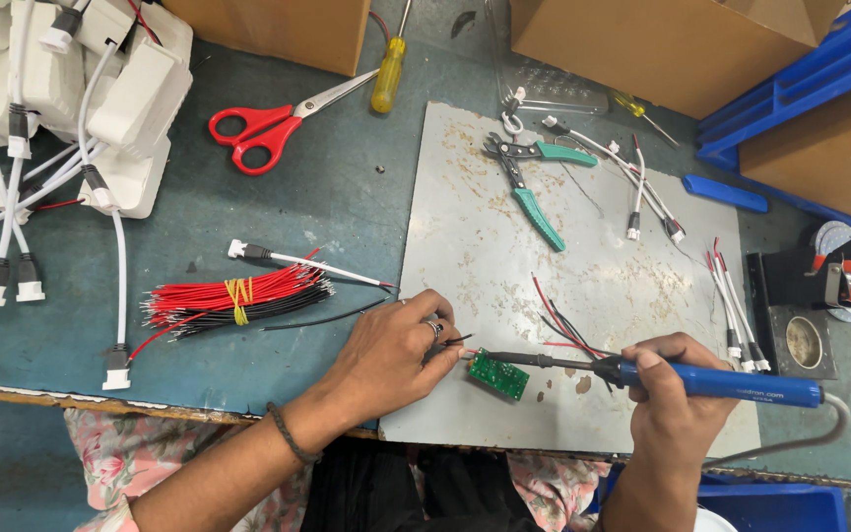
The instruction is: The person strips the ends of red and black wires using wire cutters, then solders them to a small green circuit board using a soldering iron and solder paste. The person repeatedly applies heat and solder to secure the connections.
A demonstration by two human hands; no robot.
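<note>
A worn metal work plate [465, 197] covers the right part of the teal bench [327, 207]. At the far left sits a heap of white driver boxes with leads [100, 89]. Nearer lies a bundle of red and black wires [238, 294] tied with a yellow band. The right hand [677, 394] is closed around a blue soldering iron [711, 379], its tip meeting the small green circuit board [498, 374] at the plate's near edge. The left hand [396, 345], fingers pinched, holds a thin wire [458, 340] to the board. Green-handled cutters [529, 182] and red scissors [258, 128] lie farther back.
</note>
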